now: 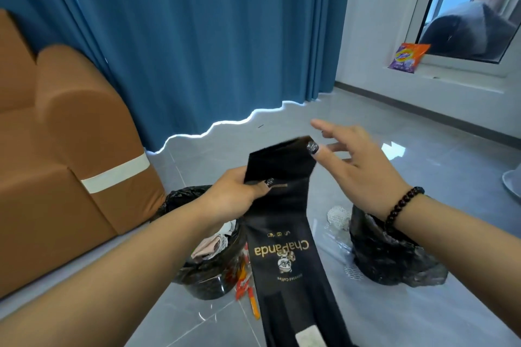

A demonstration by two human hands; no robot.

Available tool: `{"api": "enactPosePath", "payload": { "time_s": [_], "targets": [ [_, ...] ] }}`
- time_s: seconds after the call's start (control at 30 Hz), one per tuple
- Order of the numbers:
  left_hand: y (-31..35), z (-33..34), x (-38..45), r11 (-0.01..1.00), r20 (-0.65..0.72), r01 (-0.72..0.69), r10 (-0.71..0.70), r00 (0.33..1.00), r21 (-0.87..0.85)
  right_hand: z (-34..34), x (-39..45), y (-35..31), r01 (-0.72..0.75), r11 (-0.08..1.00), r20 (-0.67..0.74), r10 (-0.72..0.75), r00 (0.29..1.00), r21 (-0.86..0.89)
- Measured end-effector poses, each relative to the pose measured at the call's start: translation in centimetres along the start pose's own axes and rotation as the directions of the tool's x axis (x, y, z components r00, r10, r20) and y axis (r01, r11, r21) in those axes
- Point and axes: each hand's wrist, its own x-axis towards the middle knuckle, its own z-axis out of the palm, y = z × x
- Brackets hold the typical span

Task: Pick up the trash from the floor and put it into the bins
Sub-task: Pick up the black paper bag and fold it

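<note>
Left hand [235, 191]: gripped folded top of long black ChaPanda paper bag [284, 248], thumb on front.
Right hand [358, 166]: fingers spread, thumb touching bag's top corner.
Bag: hung btwn two black-lined bins, left bin [208, 276] w/ trash, right bin [394, 256].

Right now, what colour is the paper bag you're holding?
Black, with gold "ChaPanda" lettering and a small panda logo: the paper bag shows best in the head view.
</note>
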Motion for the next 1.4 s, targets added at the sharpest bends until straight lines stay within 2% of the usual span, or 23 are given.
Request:
{"api": "enactPosePath", "payload": {
  "time_s": [0.1, 0.17, 0.2, 0.37, 0.5, 0.67, 0.83, 1.0, 1.13, 1.23, 1.33, 1.4],
  "targets": [
    [0.5, 0.6, -0.7, 0.999, 0.041, -0.004, 0.006, 0.999, -0.041, 0.2, -0.2, -1.2, 0.051, 0.991, 0.107, -0.065, 0.992, 0.121],
    [0.5, 0.6, -0.9, 0.997, 0.036, 0.002, 0.001, 0.999, -0.075, 0.1, -0.5, -2.0, 0.000, 0.969, 0.148, -0.038, 0.988, 0.248],
    [0.6, 0.5, -1.0, 0.996, 0.027, 0.001, 0.001, 1.000, -0.088, 0.2, -0.5, -2.0, -0.002, 0.966, 0.147, -0.037, 0.988, 0.258],
    [-0.2, 0.3, -1.7, 0.984, 0.001, 0.040, -0.041, 0.999, -0.172, 2.0, -1.7, -1.4, -0.033, 0.984, 0.119, 0.012, 0.993, 0.177],
    [-0.9, 0.2, -2.3, 0.967, 0.089, 0.076, -0.056, 0.995, -0.242, 2.5, -2.3, -0.4, -0.030, 0.999, 0.108, 0.025, 0.994, 0.044],
    [-0.2, 0.3, -3.3, 0.915, 0.194, 0.083, -0.006, 0.981, -0.395, 1.2, -2.3, 0.8, 0.030, 0.998, 0.033, -0.032, 0.999, 0.052],
    [0.8, 0.5, -3.3, 0.945, 0.227, 0.064, 0.011, 0.974, -0.320, 0.5, -2.3, 1.6, 0.239, 0.968, -0.084, -0.246, 0.966, -0.078],
    [1.1, 0.5, -3.7, 0.958, 0.317, 0.103, -0.013, 0.948, -0.269, 1.0, -3.1, 2.1, 0.397, 0.901, -0.066, -0.413, 0.908, -0.174],
    [1.0, 0.9, -3.4, 0.968, 0.301, 0.132, -0.062, 0.952, -0.216, 1.5, -3.4, 2.0, 0.531, 0.802, 0.000, -0.552, 0.834, -0.275],
    [0.9, 1.4, -3.3, 0.953, 0.259, 0.148, -0.077, 0.963, -0.265, 1.5, -3.5, 1.9, 0.584, 0.705, 0.045, -0.622, 0.782, -0.403],
    [0.5, 1.5, -3.0, 0.940, 0.120, 0.121, -0.086, 0.989, -0.318, 1.8, -3.4, 1.9, 0.583, 0.656, 0.095, -0.622, 0.777, -0.479],
    [0.3, 1.4, -3.0, 0.940, 0.051, 0.101, -0.089, 0.995, -0.327, 2.0, -3.2, 2.2, 0.583, 0.698, 0.138, -0.585, 0.799, -0.415]
  ]
}}
